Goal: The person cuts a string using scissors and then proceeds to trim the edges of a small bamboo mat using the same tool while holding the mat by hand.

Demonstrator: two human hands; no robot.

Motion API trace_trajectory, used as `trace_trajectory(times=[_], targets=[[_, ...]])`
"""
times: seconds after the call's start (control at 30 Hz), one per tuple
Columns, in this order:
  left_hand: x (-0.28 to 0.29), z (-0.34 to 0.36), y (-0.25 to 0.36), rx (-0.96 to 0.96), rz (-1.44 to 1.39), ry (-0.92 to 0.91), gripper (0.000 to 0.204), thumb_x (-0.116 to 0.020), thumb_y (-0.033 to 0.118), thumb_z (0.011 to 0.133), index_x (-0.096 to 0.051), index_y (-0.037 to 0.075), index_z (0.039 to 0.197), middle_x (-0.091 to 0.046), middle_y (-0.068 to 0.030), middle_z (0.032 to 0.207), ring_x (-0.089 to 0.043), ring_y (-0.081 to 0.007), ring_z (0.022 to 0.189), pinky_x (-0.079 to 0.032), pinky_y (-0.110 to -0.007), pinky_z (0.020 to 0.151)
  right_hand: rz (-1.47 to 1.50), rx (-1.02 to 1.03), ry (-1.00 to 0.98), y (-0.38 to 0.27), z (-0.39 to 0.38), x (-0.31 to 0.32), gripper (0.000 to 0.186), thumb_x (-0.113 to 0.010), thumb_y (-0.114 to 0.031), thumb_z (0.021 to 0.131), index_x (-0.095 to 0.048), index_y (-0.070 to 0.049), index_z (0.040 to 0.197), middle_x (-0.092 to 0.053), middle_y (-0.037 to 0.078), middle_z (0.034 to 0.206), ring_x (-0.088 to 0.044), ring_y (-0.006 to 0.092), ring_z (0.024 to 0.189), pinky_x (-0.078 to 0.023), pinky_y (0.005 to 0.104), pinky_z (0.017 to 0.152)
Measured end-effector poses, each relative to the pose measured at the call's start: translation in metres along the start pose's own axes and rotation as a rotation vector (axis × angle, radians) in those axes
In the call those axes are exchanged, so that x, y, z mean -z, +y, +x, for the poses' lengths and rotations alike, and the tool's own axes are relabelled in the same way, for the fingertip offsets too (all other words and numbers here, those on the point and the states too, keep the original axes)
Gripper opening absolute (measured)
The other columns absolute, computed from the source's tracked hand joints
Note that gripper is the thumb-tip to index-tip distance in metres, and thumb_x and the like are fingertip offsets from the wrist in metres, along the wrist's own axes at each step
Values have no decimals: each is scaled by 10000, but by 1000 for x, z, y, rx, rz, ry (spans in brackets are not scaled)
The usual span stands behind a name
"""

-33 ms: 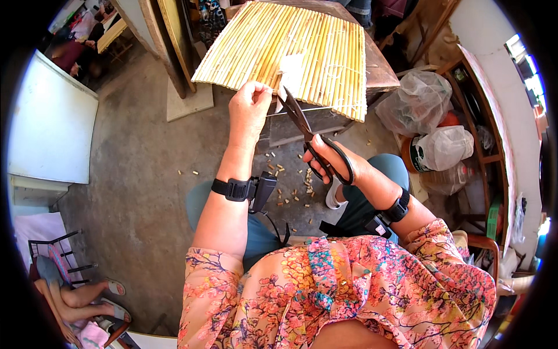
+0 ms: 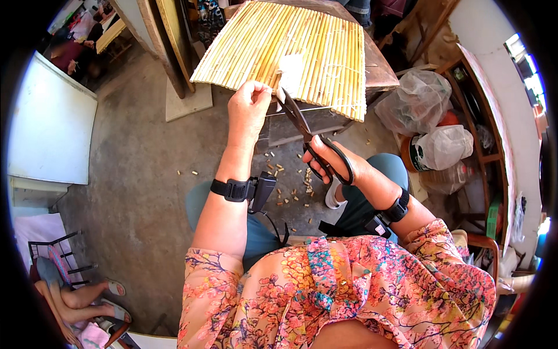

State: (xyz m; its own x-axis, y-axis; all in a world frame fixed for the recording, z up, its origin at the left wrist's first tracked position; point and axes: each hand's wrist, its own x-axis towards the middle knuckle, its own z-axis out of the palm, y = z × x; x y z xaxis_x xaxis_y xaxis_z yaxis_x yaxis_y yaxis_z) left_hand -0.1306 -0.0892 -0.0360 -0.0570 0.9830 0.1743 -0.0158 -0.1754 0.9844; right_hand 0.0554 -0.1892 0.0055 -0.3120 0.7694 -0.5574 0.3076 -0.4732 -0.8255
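Note:
A yellow bamboo-slat mat lies on a worn wooden table, with a white piece of paper or cloth over its near middle. My left hand is closed in a pinch at the mat's near edge, just left of the white piece; its fingertips partly hide what they grip. My right hand grips large dark scissors by their looped handles. The blade tips point up-left, at the white piece beside my left fingertips; whether they touch it I cannot tell.
Small cut pieces are scattered on the concrete floor. Bagged items and a wooden shelf stand at the right. A white cabinet is at the left. Another person's legs show lower left, a further person upper left.

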Motion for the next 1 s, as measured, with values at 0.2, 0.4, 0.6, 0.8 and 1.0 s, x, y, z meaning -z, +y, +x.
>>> trace_trajectory(times=[0.2, 0.4, 0.6, 0.8, 1.0], targets=[[-2, -3, 6, 39, -19, -6, 47, -608, 91, 819, -589, 49, 811, -504, 60, 644, -363, -5, 509, -254, -171, 432, 9, 72, -9, -8, 24, -2, 741, -388, -707, 795, -540, 16, 856, -437, -6, 638, -433, 76, 525, -396, 215, 456], [-4, -1, 12, 106, -91, -24, 57, -599, 60, 810, -585, 5, 808, -578, -3, 668, -501, -67, 581, -421, -214, 549, -79, 217, 51, -14, 52, 3, 741, -377, -718, 790, -556, -8, 904, -449, 6, 647, -450, 83, 550, -396, 221, 479], [-11, 6, 4, 3, 160, 38, 81, -603, 90, 823, -584, 14, 808, -535, 13, 579, -475, -78, 518, -399, -230, 511, -300, 278, 141, -21, 58, 8, 634, -328, -597, 886, -546, -2, 873, -445, 13, 663, -453, 91, 592, -405, 233, 509], [-9, 5, 11, -91, 97, 25, 88, -608, 78, 825, -562, 7, 798, -544, 4, 620, -510, -65, 583, -407, -231, 526, -486, 439, 207, -22, 59, 15, 655, -369, -618, 860, -548, 10, 814, -563, 133, 674, -559, 239, 642, -448, 368, 615], [-14, 2, 28, 172, -419, -63, 49, -561, 91, 863, -533, 51, 863, -550, -17, 673, -380, -26, 473, -302, -167, 419, 161, 321, -125, -19, 53, 17, 618, -334, -621, 872, -532, -39, 805, -434, -15, 589, -408, 65, 474, -345, 203, 432]])
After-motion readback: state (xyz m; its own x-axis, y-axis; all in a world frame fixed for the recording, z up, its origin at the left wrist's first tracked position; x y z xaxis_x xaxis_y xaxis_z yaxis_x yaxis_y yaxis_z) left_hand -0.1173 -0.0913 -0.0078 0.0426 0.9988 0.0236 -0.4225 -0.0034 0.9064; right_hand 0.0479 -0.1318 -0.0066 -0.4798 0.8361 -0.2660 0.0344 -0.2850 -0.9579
